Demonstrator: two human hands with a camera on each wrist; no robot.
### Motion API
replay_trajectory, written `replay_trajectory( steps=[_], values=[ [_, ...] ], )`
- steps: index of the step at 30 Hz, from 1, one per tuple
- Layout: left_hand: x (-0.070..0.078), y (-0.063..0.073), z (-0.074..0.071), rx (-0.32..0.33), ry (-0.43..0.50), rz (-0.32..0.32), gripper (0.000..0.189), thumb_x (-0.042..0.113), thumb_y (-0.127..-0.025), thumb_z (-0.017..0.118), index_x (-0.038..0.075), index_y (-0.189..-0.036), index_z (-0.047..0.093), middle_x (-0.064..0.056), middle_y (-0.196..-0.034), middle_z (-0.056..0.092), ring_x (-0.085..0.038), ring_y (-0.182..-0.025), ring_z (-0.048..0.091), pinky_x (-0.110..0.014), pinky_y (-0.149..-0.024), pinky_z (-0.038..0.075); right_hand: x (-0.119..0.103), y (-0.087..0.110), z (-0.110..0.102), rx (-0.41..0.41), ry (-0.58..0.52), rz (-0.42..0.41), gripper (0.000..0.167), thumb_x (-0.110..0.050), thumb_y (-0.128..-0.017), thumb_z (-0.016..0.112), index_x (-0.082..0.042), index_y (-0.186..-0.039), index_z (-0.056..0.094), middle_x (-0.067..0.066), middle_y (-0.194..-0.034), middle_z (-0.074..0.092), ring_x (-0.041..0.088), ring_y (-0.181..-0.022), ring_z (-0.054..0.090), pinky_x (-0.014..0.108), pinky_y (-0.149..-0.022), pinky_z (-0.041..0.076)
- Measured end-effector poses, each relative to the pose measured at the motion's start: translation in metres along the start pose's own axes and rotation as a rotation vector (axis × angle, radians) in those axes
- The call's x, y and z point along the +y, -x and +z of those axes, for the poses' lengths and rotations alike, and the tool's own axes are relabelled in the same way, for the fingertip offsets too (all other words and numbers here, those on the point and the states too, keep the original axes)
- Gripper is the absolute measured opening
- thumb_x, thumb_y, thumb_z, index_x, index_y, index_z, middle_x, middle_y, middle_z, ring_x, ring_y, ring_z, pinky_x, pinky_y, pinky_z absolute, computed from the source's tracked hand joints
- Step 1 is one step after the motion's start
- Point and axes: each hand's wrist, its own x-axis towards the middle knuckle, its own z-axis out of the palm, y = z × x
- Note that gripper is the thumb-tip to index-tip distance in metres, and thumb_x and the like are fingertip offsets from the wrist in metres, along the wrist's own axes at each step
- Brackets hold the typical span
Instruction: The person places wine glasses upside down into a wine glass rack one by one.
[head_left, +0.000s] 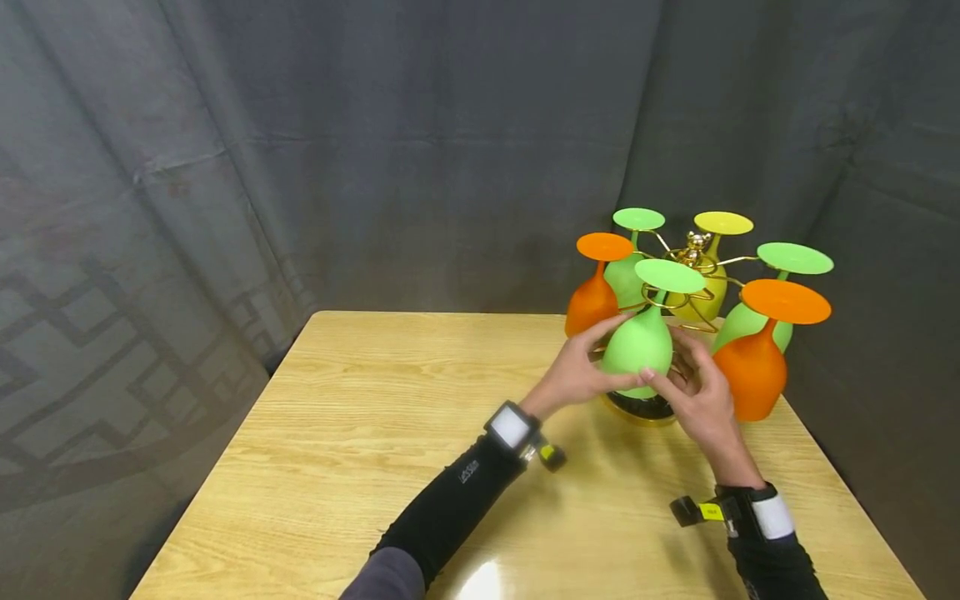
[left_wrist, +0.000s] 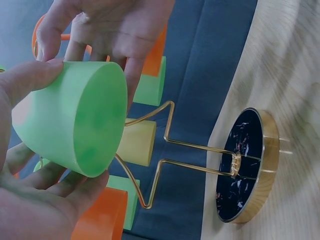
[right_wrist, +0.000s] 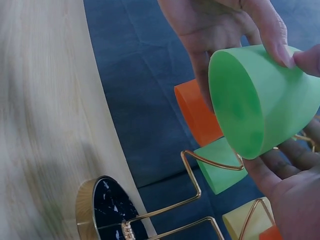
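A light green goblet [head_left: 637, 354] hangs upside down at the front of a gold wire stemware rack [left_wrist: 167, 120], its foot uppermost and its stem at the front loop. My left hand [head_left: 573, 375] holds the bowl from the left, thumb across the near side and fingers behind. From the right, my right hand [head_left: 705, 400] holds the same bowl, its thumb meeting the left thumb at the front. In the left wrist view the goblet's open rim faces down toward the rack's round black marbled base [left_wrist: 242, 165] with its gold edge.
Around the rack hang other upside-down goblets: an orange goblet [head_left: 592, 304] on the left, an orange goblet [head_left: 753, 375] on the right, a yellow goblet [head_left: 701, 292] and more green ones behind. A gold bear figure [head_left: 697, 242] tops the rack. The wooden table [head_left: 375, 417] meets a grey curtain [head_left: 420, 167].
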Motion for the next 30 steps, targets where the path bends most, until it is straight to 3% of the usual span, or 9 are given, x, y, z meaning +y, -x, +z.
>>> replay_trajectory(
  steps=[5,9,20,26,30],
  values=[
    [-0.005,0.001,0.003,0.017,-0.015,-0.012,0.088,0.025,-0.08,0.091,0.035,-0.155,0.046,0.011,-0.157,0.049,-0.014,-0.129,0.06,-0.026,-0.1,0.054,0.004,0.002,-0.001,-0.013,0.054,-0.007,0.071,-0.007,-0.097,0.071,-0.015,-0.159,0.038,0.015,-0.158,0.042,-0.006,-0.13,0.048,0.003,-0.102,0.043],
    [-0.008,0.003,0.005,0.022,-0.021,-0.005,0.09,0.023,-0.08,0.091,0.032,-0.157,0.044,0.01,-0.159,0.047,-0.016,-0.133,0.059,-0.028,-0.104,0.054,0.008,0.003,-0.001,-0.025,0.073,-0.007,0.072,-0.009,-0.098,0.071,-0.017,-0.16,0.036,0.018,-0.159,0.042,-0.005,-0.132,0.047,0.003,-0.103,0.042],
    [-0.016,0.001,0.009,0.015,0.0,0.024,0.09,0.021,-0.082,0.09,0.029,-0.157,0.043,0.01,-0.158,0.048,-0.014,-0.133,0.058,-0.032,-0.108,0.052,0.013,0.004,0.002,-0.012,0.058,-0.009,0.074,-0.006,-0.097,0.071,-0.015,-0.161,0.035,0.012,-0.162,0.04,-0.003,-0.137,0.044,0.004,-0.107,0.038],
    [-0.019,0.003,0.008,-0.008,0.02,0.005,0.092,0.023,-0.083,0.089,0.033,-0.16,0.038,0.01,-0.163,0.041,-0.019,-0.139,0.054,-0.033,-0.109,0.051,0.015,0.005,0.002,-0.016,0.077,0.002,0.077,-0.006,-0.097,0.071,-0.014,-0.162,0.031,0.015,-0.164,0.037,-0.003,-0.138,0.042,0.003,-0.106,0.037],
    [-0.021,0.007,0.008,-0.023,0.025,-0.002,0.096,0.025,-0.085,0.088,0.034,-0.163,0.032,0.012,-0.166,0.034,-0.02,-0.144,0.05,-0.032,-0.112,0.049,0.017,0.008,0.002,-0.041,0.114,0.034,0.08,-0.011,-0.098,0.072,-0.018,-0.164,0.027,0.018,-0.166,0.035,0.008,-0.146,0.041,0.002,-0.105,0.036]
  ],
)
